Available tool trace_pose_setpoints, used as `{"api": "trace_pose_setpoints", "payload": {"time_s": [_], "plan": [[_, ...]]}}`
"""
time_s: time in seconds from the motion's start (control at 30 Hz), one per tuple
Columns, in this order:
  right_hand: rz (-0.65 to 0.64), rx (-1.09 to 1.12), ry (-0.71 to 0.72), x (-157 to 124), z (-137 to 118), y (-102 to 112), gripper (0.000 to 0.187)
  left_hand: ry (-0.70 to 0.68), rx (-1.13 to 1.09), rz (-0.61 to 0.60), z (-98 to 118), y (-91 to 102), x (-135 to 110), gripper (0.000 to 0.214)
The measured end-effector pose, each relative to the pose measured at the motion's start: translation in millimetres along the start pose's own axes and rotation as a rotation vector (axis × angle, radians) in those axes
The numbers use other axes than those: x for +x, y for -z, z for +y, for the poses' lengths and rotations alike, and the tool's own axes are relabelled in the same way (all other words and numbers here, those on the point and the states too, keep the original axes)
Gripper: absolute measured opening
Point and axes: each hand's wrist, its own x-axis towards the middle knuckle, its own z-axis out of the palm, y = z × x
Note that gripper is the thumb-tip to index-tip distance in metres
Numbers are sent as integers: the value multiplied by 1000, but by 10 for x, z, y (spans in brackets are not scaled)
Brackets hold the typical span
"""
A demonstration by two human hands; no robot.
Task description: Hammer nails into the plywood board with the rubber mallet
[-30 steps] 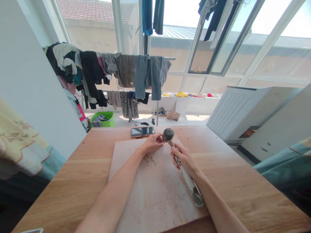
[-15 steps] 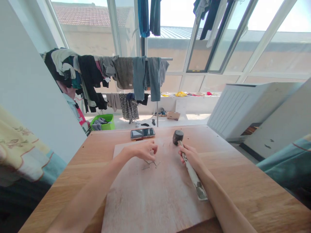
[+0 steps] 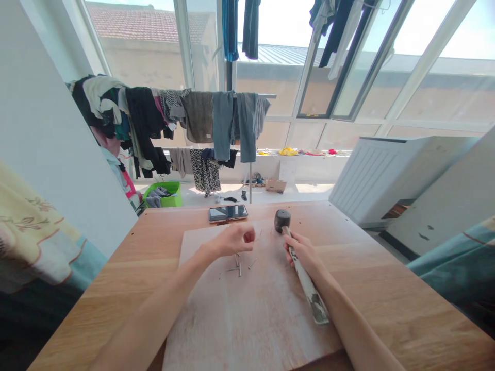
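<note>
My right hand (image 3: 303, 248) is wrapped round the worn pale handle of a mallet (image 3: 282, 220) near its dark head. The mallet lies slanted over the right side of a pale wooden board (image 3: 232, 319), its handle end toward me. My left hand (image 3: 236, 240) is above the board's far part, with thumb and forefinger curled together. Whatever is between those fingertips is too small to make out. Just below this hand several loose nails (image 3: 240, 269) lie on the board. Thin upright slivers, perhaps nails, show between my left hand and the mallet head.
The board rests on a wooden table (image 3: 127, 273). A phone (image 3: 228, 213) lies beyond the board, near the table's far edge. Past the table are a drying rack with clothes (image 3: 197, 116), a green basket (image 3: 164, 195) and a white cabinet-like piece (image 3: 371, 175) at right.
My left hand has risen slightly away from the nails and to the right, its fingers curling closed. Some nails lie differently. My right hand and the mallet have hardly moved.
</note>
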Motion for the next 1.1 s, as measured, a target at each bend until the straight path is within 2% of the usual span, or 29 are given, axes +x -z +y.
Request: {"api": "trace_pose_setpoints", "payload": {"time_s": [0.1,0.17,0.3,0.5,0.67,0.83,0.93,1.1], "plan": [[1,2,4,6,14,0,33,86,-113,263,-109,-133,61,31],[1,1,8,-2,11,-4,32,80,-93,331,-170,-214,94,30],[5,-5,8,-38,-23,-15,32,45,-31,355,-266,-308,124,20],[18,4,38,-59,-44,-31,27,46,-23,338,-314,-321,125,16],[6,75,204,-174,-149,-79,27,18,-36,370,-298,-314,128,9],[-88,126,351,-357,-373,-199,32,57,-109,396,-320,-332,132,15],[-168,128,365,-419,-430,-322,29,77,-157,402,-329,-336,132,22],[-225,135,356,-471,-368,-519,30,87,-186,384,-307,-334,123,25]]}}
